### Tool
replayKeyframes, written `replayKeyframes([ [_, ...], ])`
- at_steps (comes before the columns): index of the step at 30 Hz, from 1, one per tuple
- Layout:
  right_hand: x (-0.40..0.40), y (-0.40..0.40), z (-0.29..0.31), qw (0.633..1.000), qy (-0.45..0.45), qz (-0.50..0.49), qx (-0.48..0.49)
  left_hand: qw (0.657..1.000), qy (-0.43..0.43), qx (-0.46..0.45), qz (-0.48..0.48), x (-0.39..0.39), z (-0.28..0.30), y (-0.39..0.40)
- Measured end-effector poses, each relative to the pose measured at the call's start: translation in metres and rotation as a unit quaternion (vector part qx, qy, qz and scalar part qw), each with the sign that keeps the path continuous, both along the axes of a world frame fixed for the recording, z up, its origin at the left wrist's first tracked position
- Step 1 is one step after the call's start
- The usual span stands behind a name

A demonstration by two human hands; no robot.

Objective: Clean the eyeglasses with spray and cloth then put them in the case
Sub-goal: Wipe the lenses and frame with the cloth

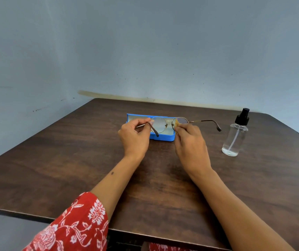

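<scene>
Step in hand: looks like the wiping stage to me. The eyeglasses [170, 123] are held up just above the table [72, 160], right over the open case [163, 137], temples unfolded.

Left hand: the left hand [134, 135] pinches the frame at the left hinge, fingers curled round the corner of the rim, with the left temple hanging down in front of the case.

Right hand: the right hand [190, 140] pinches a small yellowish cloth [177, 122] against the right lens, thumb and fingertips closed on it.

How to do it well: imo keep the grip on the rim or hinge, not the lens, and rub with light circles. The frame is thin wire, so I'd guess it bends easily if squeezed. Cover both faces of each lens before swapping sides.

Watch out for: the right temple sticks out toward the spray bottle [235, 136], which stands upright near it but not touching. A careless swing could tip it.

Case contents: blue, lid open, pale lining. Can't see anything in it, but the glasses and hands block part of the inside.

Bottle contents: clear plastic, black pump top, only a little clear liquid at the bottom.
</scene>
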State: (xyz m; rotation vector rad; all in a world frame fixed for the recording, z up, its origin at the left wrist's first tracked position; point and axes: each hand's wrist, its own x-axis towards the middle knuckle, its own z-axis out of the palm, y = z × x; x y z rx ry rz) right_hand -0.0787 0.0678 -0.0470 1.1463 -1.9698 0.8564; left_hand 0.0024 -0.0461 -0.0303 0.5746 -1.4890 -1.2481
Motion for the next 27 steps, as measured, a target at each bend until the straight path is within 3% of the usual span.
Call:
replayKeyframes([
  [7,-0.006,0.008,0.003,0.998,-0.043,-0.037,-0.037,1.0,-0.008,-0.007,0.005,0.0,0.001,0.0],
  [14,0.0,0.001,0.0,0.999,-0.03,0.014,0.0,1.0,-0.013,-0.006,0.007,0.0,0.001,0.0],
  [19,-0.006,0.011,0.005,0.995,-0.077,-0.046,-0.053,1.0,-0.003,-0.008,0.009,0.001,0.001,-0.003],
  [27,0.003,0.0,0.002,1.0,-0.029,0.008,-0.001,1.0,-0.004,-0.004,0.009,0.0,0.0,-0.003],
])
